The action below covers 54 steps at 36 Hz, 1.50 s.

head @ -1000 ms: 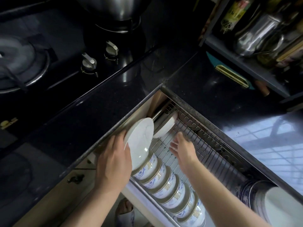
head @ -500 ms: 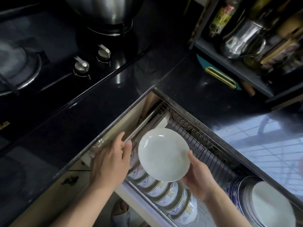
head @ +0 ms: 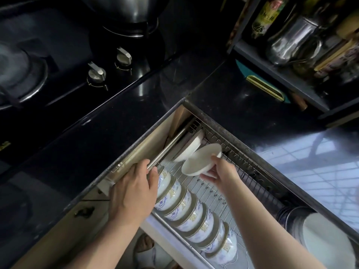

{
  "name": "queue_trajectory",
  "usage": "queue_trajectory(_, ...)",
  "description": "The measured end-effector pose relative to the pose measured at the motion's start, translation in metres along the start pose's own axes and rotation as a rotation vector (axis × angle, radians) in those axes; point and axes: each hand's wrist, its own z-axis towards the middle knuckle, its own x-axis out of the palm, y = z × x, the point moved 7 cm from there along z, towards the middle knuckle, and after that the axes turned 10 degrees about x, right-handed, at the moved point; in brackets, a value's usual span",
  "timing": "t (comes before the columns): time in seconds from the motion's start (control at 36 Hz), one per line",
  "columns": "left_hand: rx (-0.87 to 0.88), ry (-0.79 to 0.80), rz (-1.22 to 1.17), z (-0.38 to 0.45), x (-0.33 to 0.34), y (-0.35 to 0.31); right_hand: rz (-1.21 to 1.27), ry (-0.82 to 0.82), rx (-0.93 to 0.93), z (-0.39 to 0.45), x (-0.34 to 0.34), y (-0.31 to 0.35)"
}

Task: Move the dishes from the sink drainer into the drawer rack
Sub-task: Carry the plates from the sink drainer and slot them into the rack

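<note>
My right hand (head: 220, 172) holds a white plate (head: 200, 159) by its near rim, tilted over the far end of the wire drawer rack (head: 211, 189). It is close against another white plate (head: 191, 147) that stands on edge at the rack's far corner. My left hand (head: 134, 189) rests with relaxed fingers at the rack's left side, touching the steel rail (head: 171, 145) and the first of several blue-patterned bowls (head: 192, 212) lined up on edge.
The open drawer sits under a black countertop (head: 120, 123). A hob with two knobs (head: 96, 71) and a steel pot (head: 132, 10) lies beyond. A shelf with bottles and a steel kettle (head: 289, 41) is at the upper right. Stacked plates (head: 328, 241) fill the drawer's right end.
The plate passed from my left hand to my right. My right hand has carried it toward the far end of the rack and tipped it. My left hand settled on the rail.
</note>
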Motion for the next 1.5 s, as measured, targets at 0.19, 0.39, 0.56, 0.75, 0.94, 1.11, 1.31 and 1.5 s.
queue_trajectory(0.19, 0.011, -0.035, 0.001, 0.000, -0.004, -0.002, -0.069, -0.031, -0.007, 0.035, 0.038, 0.005)
queue_trajectory(0.39, 0.021, -0.032, -0.016, 0.000, -0.006, -0.002, -0.074, -0.060, -0.027, 0.054, 0.054, 0.017)
queue_trajectory(0.56, 0.013, -0.043, -0.030, 0.000, -0.009, -0.004, -0.091, -0.083, -0.050, 0.059, 0.055, 0.020)
queue_trajectory(0.75, 0.034, -0.044, -0.015, 0.000, -0.008, -0.005, -0.076, -0.059, -0.031, 0.059, 0.055, 0.024)
queue_trajectory(0.94, 0.042, -0.052, 0.003, 0.001, -0.006, -0.004, -0.105, -0.066, -0.014, 0.051, 0.059, 0.035)
queue_trajectory(1.11, 0.051, -0.072, -0.004, 0.000, -0.003, -0.002, -0.088, -0.045, -0.007, 0.049, 0.054, 0.029)
queue_trajectory(1.31, 0.064, -0.118, -0.003, -0.001, -0.002, -0.001, -0.114, -0.003, -0.008, 0.031, 0.047, 0.030)
queue_trajectory(1.5, -0.044, 0.108, 0.004, 0.000, -0.002, -0.006, -0.148, -0.022, 0.070, -0.039, 0.005, 0.005)
